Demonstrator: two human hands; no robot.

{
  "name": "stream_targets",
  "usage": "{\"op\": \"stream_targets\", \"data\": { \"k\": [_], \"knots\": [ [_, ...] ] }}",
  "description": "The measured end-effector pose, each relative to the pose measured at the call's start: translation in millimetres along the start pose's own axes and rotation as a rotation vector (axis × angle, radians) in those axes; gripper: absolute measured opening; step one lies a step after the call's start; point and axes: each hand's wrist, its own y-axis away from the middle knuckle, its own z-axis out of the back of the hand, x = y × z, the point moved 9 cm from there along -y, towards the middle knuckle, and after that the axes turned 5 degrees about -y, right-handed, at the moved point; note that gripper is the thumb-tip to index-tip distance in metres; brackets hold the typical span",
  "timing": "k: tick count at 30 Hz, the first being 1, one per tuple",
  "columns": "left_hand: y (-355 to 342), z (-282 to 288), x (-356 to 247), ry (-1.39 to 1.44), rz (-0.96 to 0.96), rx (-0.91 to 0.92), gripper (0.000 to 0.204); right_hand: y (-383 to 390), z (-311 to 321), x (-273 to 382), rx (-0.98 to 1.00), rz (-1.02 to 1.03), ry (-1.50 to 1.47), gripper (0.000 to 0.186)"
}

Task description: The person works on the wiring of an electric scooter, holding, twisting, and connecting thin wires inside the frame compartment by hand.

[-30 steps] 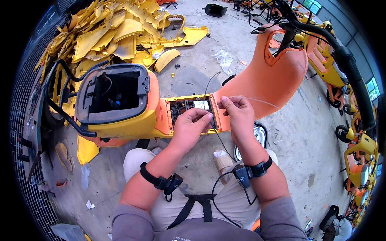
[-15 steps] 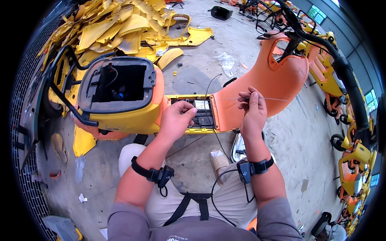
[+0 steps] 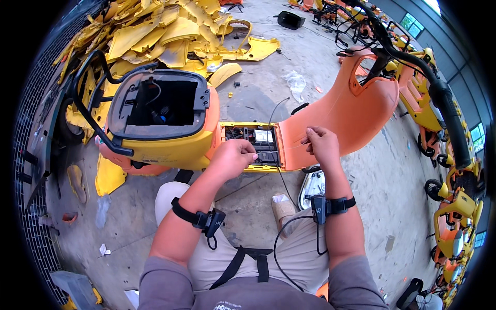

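A thin pale wire or strand (image 3: 283,151) runs between my two hands, above the floorboard of an electric scooter. My left hand (image 3: 233,156) is closed, thumb and fingertips pinched on one part of the strand. My right hand (image 3: 324,148) pinches it farther right, in front of the scooter's orange front shield (image 3: 330,106). Below the strand lies the open floorboard compartment with a yellow rim (image 3: 263,168), holding dark parts and a white-labelled piece (image 3: 264,136). A black cable (image 3: 279,174) crosses that compartment and hangs down the near side.
Left of the compartment is the scooter's open seat box (image 3: 120,135). A handlebar (image 3: 439,90) arches at the right. Yellow panels (image 3: 155,36) are heaped at the back left, and more scooters (image 3: 454,217) line the right. A white-and-black part (image 3: 312,187) lies near my foot.
Both hands have moved slightly lower, and my right hand has come a little to the left. The strand between them now sags. The view has shifted slightly.
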Motion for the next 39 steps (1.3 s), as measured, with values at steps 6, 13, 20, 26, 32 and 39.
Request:
{"op": "stream_targets", "data": {
  "k": [6, 13, 20, 26, 32, 39],
  "knots": [
    [-2.5, 13.6, 4.1, 0.354, -0.05, -0.081, 0.009, -0.2, -2.8, -18.3, 0.057, -0.176, -0.45, 0.023],
    [-2.2, 37.7, 11.0, 0.581, -0.003, -0.155, 0.012, -2.6, 28.6, -8.0, -0.074, -0.024, -1.138, 0.018],
    [-5.9, 48.1, 17.5, 0.495, -0.035, -0.31, 0.011, 7.3, 23.1, 22.7, 0.119, 0.18, -1.087, 0.018],
    [-14.4, 42.6, 27.8, 0.355, -0.035, -0.316, 0.009, 17.7, 26.7, 40.1, 0.024, 0.256, -0.717, 0.014],
    [-8.6, 46.7, 17.7, 0.147, -0.06, -0.391, 0.011, 12.7, 56.5, 34.9, -0.153, 0.275, -0.625, 0.015],
    [-11.5, 41.0, 11.9, 0.398, -0.149, -0.322, 0.011, 24.0, 74.0, 30.1, -0.178, 0.266, -0.682, 0.012]
  ]
}}
